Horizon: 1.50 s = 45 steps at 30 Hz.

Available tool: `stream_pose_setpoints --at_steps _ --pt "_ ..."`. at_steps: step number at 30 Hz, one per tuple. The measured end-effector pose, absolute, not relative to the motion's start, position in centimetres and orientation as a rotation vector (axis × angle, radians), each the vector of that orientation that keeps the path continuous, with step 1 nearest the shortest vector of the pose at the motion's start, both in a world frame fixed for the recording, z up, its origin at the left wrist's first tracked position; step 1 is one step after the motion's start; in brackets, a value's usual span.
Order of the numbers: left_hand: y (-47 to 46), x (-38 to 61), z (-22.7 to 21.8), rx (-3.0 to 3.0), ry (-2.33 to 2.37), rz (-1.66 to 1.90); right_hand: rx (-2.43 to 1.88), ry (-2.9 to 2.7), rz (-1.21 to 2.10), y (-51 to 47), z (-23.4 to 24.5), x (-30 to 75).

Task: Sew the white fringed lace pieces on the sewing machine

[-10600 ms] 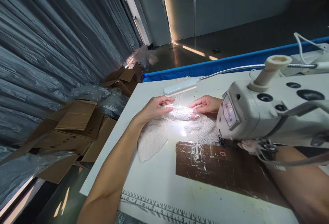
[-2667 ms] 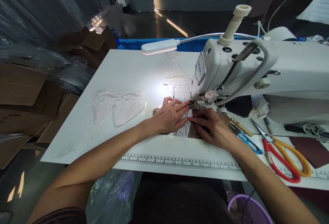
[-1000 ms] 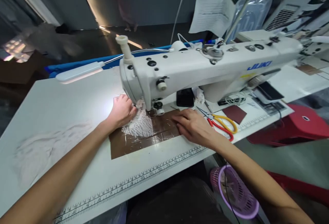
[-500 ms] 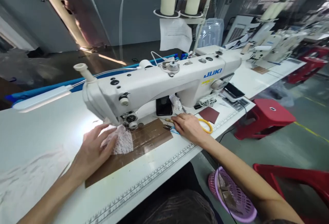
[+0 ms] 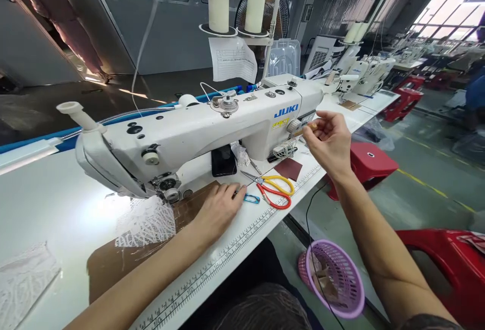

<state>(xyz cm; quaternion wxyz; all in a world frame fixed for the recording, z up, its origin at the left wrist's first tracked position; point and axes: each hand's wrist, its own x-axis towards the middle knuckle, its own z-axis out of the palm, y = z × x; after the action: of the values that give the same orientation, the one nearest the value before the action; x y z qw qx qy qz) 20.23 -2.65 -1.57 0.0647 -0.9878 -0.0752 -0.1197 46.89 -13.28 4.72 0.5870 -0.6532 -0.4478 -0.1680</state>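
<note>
My left hand (image 5: 217,208) rests low on the tabletop, its fingers curled over small blue thread snips (image 5: 252,198) whose blue end sticks out beyond them. My right hand (image 5: 330,140) is raised near the handwheel end of the white sewing machine (image 5: 189,128), pinching a thin tan stick-like tool (image 5: 304,130) whose tip I cannot make out. White lace fabric (image 5: 146,221) lies under the needle area, over a brown plate (image 5: 108,267). Scissors with red and yellow handles (image 5: 278,193) lie on the table between my hands.
A dark phone (image 5: 223,160), a maroon swatch (image 5: 288,169) and a coil of cord (image 5: 284,150) lie by the machine. More lace (image 5: 28,282) is at left. A purple basket (image 5: 341,279) and red stools (image 5: 373,160) stand on the floor. A person (image 5: 62,27) is behind.
My left hand has left the lace and moved right, onto the snips. My right hand has risen from the scissors with the tan tool. The view has turned right.
</note>
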Motion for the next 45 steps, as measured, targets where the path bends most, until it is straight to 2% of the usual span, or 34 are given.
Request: stream_pose_setpoints --at_steps 4,11,15,22,29,38,45 --pt "-3.5 22.7 -1.4 -2.957 -0.288 -0.099 -1.539 -1.167 -0.577 -11.5 3.4 47.3" --pt "-4.2 24.4 -2.0 -2.951 -0.182 -0.123 -1.639 -1.335 -0.683 -10.0 0.8 47.9" --pt "-4.0 25.8 -2.1 -2.923 -0.234 -0.14 -1.872 -1.263 -0.791 -10.2 0.9 48.1" --pt "-4.5 26.8 -2.9 -2.906 -0.307 -0.193 -1.808 -1.148 -0.573 -15.4 -2.6 50.3" --pt "-4.6 28.8 -3.4 -2.938 -0.297 -0.277 -1.958 -1.394 -0.286 -17.3 -6.4 51.3" --pt "-4.4 28.5 -3.3 -2.965 -0.254 -0.62 -2.233 -1.362 -0.15 -15.8 -4.3 53.5" --pt "-7.5 32.6 -1.7 -3.123 0.016 -0.495 -2.359 -1.533 0.014 -15.6 -2.8 53.6"
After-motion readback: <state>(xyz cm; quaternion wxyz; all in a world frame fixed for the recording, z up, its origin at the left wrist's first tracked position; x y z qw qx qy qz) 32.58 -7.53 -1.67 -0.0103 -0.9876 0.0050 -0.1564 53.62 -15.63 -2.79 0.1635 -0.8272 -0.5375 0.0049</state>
